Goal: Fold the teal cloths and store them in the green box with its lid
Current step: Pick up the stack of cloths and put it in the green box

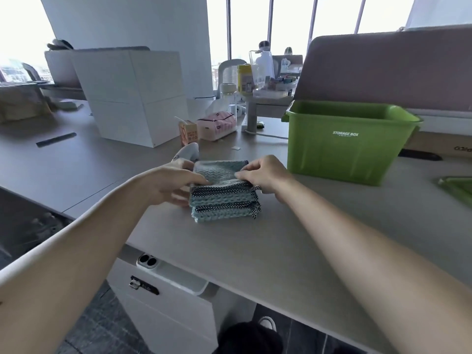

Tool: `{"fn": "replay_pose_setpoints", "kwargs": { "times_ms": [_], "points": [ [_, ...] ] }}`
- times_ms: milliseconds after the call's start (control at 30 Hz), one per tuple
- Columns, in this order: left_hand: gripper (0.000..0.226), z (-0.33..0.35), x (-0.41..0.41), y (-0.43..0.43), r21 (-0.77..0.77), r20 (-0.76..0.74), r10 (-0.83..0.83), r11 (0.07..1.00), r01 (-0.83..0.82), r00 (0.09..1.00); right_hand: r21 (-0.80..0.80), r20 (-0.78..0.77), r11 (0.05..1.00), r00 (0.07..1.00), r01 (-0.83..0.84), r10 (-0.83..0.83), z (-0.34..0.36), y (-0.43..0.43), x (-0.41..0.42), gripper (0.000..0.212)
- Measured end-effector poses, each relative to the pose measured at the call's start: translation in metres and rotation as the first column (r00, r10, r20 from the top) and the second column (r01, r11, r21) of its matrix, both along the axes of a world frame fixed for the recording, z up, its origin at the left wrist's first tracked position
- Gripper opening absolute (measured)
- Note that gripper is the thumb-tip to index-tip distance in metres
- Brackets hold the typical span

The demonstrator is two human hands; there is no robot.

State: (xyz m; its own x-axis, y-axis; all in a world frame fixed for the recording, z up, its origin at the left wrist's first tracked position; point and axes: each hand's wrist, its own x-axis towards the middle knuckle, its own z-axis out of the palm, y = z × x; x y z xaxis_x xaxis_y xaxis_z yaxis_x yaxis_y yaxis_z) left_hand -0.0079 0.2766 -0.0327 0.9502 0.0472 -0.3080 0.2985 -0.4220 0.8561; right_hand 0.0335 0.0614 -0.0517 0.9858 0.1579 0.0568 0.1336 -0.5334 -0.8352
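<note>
A stack of folded teal cloths [224,203] with dark dotted borders lies on the desk in front of me. My left hand [173,182] grips the stack's left side, fingers curled at the top cloth's edge. My right hand [263,172] pinches the top cloth at its right edge. The open green box [350,149], marked STORAGE BOX, stands to the right of the stack, a short way behind it. Its green lid [457,187] lies flat at the far right edge of the view, partly cut off.
A white cabinet [132,95] stands at the back left. A pink tissue pack [219,126], a small carton [188,132] and a white device [189,152] sit behind the cloths. A grey partition [388,70] rises behind the box. A drawer unit [166,310] stands under the desk.
</note>
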Motion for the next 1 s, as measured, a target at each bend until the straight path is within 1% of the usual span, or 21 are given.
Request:
{"fn": "replay_pose_setpoints", "kwargs": {
  "times_ms": [67,133,200,267,300,367,433,467,500,533,600,633,667,700,733,767,867,900,1000],
  "points": [
    [0.059,-0.002,0.001,0.0,-0.048,-0.027,0.013,0.999,-0.014,1.0,-0.012,-0.043,1.0,0.999,0.01,-0.01,-0.003,0.0,0.001,0.035],
    [0.064,-0.005,0.002,-0.001,-0.114,-0.04,0.047,0.992,-0.052,0.998,-0.023,-0.074,1.0,0.997,0.009,-0.011,-0.004,0.0,0.002,0.044],
    [0.059,-0.008,0.005,-0.003,-0.174,-0.047,0.075,0.981,-0.082,0.996,-0.066,-0.093,0.998,0.995,0.014,-0.02,-0.005,0.0,0.003,0.059],
    [0.054,-0.009,0.006,-0.009,-0.201,-0.039,0.037,0.979,-0.044,0.999,-0.097,-0.129,0.995,0.991,0.021,-0.033,-0.006,-0.001,0.007,0.077],
    [0.056,-0.008,0.008,-0.013,-0.212,-0.019,0.006,0.977,-0.01,1.0,-0.082,-0.147,0.996,0.989,0.017,-0.029,-0.006,-0.002,0.01,0.079],
    [0.071,-0.006,0.015,-0.02,-0.242,0.05,-0.034,0.969,0.045,0.998,0.003,-0.177,1.0,0.984,-0.011,0.012,-0.007,-0.008,0.018,0.069],
    [0.087,-0.004,0.022,-0.028,-0.285,0.116,-0.013,0.957,0.046,0.993,0.129,-0.205,0.99,0.976,-0.052,0.078,-0.01,-0.014,0.026,0.048],
    [0.09,-0.004,0.026,-0.032,-0.306,0.15,0.0,0.951,0.046,0.989,0.205,-0.218,0.977,0.969,-0.067,0.112,-0.012,-0.018,0.029,0.038],
    [0.089,-0.004,0.029,-0.036,-0.327,0.184,0.014,0.944,0.048,0.983,0.283,-0.234,0.957,0.962,-0.069,0.138,-0.013,-0.022,0.033,0.033],
    [0.086,-0.003,0.031,-0.041,-0.343,0.223,0.031,0.938,0.049,0.974,0.357,-0.253,0.932,0.954,-0.064,0.162,-0.013,-0.026,0.034,0.035],
    [0.083,0.001,0.034,-0.049,-0.384,0.301,0.044,0.92,0.079,0.953,0.468,-0.295,0.882,0.931,-0.054,0.214,-0.009,-0.036,0.035,0.058],
    [0.085,0.004,0.036,-0.054,-0.408,0.33,0.041,0.907,0.103,0.943,0.518,-0.32,0.854,0.915,-0.047,0.244,-0.006,-0.04,0.033,0.064],
    [0.087,0.007,0.037,-0.057,-0.42,0.358,0.03,0.898,0.133,0.933,0.565,-0.341,0.824,0.9,-0.035,0.272,-0.001,-0.044,0.029,0.061],
    [0.09,0.011,0.038,-0.06,-0.424,0.393,0.016,0.891,0.165,0.92,0.607,-0.354,0.795,0.887,-0.023,0.296,0.004,-0.048,0.025,0.054],
    [0.095,0.014,0.04,-0.062,-0.42,0.425,0.002,0.886,0.195,0.905,0.639,-0.358,0.769,0.88,-0.013,0.312,0.009,-0.052,0.022,0.048],
    [0.099,0.019,0.041,-0.064,-0.412,0.454,-0.008,0.885,0.218,0.891,0.665,-0.35,0.747,0.879,-0.011,0.324,0.015,-0.055,0.02,0.046],
    [0.099,0.036,0.043,-0.073,-0.391,0.523,-0.048,0.874,0.289,0.851,0.715,-0.27,0.698,0.899,-0.051,0.343,0.035,-0.066,0.015,0.059],
    [0.101,0.043,0.043,-0.078,-0.395,0.538,-0.058,0.864,0.312,0.841,0.718,-0.236,0.693,0.912,-0.067,0.334,0.043,-0.07,0.015,0.059],
    [0.098,0.062,0.042,-0.094,-0.383,0.595,-0.078,0.847,0.368,0.8,0.755,-0.129,0.649,0.949,-0.095,0.289,0.068,-0.087,0.012,0.042]
  ]
}}
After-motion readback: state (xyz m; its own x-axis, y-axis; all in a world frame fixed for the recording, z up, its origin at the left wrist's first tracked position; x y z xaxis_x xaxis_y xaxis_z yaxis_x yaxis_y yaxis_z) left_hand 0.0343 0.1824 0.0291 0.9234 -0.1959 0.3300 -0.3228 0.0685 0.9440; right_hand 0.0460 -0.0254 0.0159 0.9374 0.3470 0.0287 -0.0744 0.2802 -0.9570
